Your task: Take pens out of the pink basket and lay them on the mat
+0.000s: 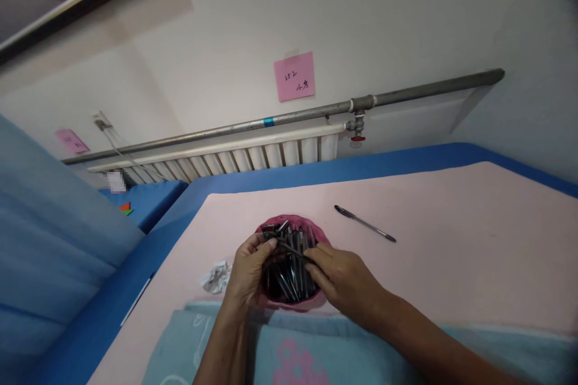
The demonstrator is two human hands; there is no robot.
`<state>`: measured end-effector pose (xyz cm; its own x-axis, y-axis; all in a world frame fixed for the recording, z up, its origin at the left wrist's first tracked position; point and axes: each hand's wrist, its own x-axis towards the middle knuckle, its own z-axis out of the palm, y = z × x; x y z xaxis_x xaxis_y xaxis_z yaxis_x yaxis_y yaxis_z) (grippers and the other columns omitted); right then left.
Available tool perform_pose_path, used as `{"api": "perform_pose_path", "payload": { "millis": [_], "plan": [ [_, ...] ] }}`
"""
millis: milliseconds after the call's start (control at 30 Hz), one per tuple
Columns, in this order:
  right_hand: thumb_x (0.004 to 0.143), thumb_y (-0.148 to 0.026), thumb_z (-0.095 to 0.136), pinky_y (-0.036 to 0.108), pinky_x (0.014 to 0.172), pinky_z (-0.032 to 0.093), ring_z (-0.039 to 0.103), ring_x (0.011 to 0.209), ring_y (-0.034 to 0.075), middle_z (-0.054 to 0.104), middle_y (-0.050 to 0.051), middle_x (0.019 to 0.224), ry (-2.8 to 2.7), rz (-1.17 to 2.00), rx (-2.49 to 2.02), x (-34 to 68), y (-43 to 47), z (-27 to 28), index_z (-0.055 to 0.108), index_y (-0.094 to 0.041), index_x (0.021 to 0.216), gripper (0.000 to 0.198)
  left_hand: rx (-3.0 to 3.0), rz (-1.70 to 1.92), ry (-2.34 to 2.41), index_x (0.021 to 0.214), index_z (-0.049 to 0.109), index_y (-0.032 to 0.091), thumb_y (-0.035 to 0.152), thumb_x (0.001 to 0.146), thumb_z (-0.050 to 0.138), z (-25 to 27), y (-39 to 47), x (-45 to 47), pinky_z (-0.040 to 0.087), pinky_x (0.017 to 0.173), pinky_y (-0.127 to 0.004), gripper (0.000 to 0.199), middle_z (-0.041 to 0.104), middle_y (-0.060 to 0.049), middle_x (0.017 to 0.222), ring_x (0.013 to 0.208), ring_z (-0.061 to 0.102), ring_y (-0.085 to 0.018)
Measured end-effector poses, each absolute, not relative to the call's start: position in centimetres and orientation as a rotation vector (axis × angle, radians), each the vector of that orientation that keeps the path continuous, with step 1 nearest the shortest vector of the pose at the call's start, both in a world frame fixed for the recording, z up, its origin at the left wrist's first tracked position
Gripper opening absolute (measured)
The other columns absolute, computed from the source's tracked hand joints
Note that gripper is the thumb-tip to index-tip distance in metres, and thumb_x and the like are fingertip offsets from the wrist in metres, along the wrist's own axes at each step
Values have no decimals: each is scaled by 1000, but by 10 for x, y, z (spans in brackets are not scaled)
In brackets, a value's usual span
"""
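In the head view, the only one, the step in hand appears to be two-handed handling of a single dark pen [291,249], which lies aslant over the middle of a pink container [320,234], just below the centre of the frame. The next move, I judge, calls for fine fingertip control: one hand steadying the barrel while the other works its end, clear of the heap of pens [285,286] beneath.

The left hand [247,264] rises from the bottom edge, its forearm nearly upright, and pinches the pen's upper-left end between thumb and curled fingers. The right hand [341,274] comes in from the lower right on a long slanting forearm, palm down, thumb and forefinger closed on the lower-right end; its other fingers are bent, and their far sides cannot be made out.

A loose pen [365,224] lies on the pink table covering [451,252], right of centre and well apart from the container. A crumpled wrapper [217,278] rests left of the left hand, and a blue cloth [361,343] spreads along the bottom of the frame, under the forearms.
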<state>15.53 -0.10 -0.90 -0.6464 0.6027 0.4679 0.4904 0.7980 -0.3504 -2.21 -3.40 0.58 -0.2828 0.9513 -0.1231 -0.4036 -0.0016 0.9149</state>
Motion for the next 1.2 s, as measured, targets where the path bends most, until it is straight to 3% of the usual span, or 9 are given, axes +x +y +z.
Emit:
{"api": "perform_pose_path", "payload": {
  "millis": [167,367,500,633,833,1067,1200],
  "plan": [
    [85,-19,42,29,69,47,60,78,16,64,5,86,-2271,375,-905,158,9,-9,59,-19,92,18,672,1740,1308,91,60,13,30,62,70,10,-35,-39,47,60,-23,34,66,-4,77,63,61,-12],
    [83,-22,45,28,67,47,60,76,16,64,3,82,-2135,543,-1003,159,11,-6,61,-20,87,16,928,1703,1565,85,62,15,32,67,63,4,-37,-51,44,62,-24,25,63,0,69,62,55,-11],
    [82,-21,46,29,68,46,60,77,16,64,3,82,-2108,599,-1029,158,11,-6,61,-20,86,16,1434,1472,1766,85,63,19,26,75,53,-2,-34,-37,43,76,-31,16,64,-2,82,80,56,-16],
    [82,-21,46,28,68,46,60,76,16,64,2,81,-2097,597,-1020,158,12,-7,61,-20,86,15,2018,1042,1946,84,66,21,18,72,54,-10,-27,-23,39,84,-39,17,62,-6,90,91,53,-21],
    [81,-21,46,28,66,46,60,75,16,64,2,81,-2124,550,-1010,158,13,-8,61,-20,87,16,2211,652,2126,84,68,20,13,69,53,-10,-24,-15,36,86,-43,22,61,-10,97,100,47,-27],
    [81,-20,46,28,67,46,60,76,16,65,3,83,-2142,538,-1006,158,12,-8,61,-19,87,16,2175,544,2244,82,69,20,14,71,51,-5,-24,-5,33,83,-45,22,61,-13,97,99,46,-30],
    [82,-20,46,28,68,46,59,79,16,64,4,85,-2156,556,-1016,159,12,-8,61,-19,90,17,2099,710,2217,76,69,20,15,71,53,-5,-23,-7,34,84,-43,17,62,-11,93,96,48,-29]
  ]
}}
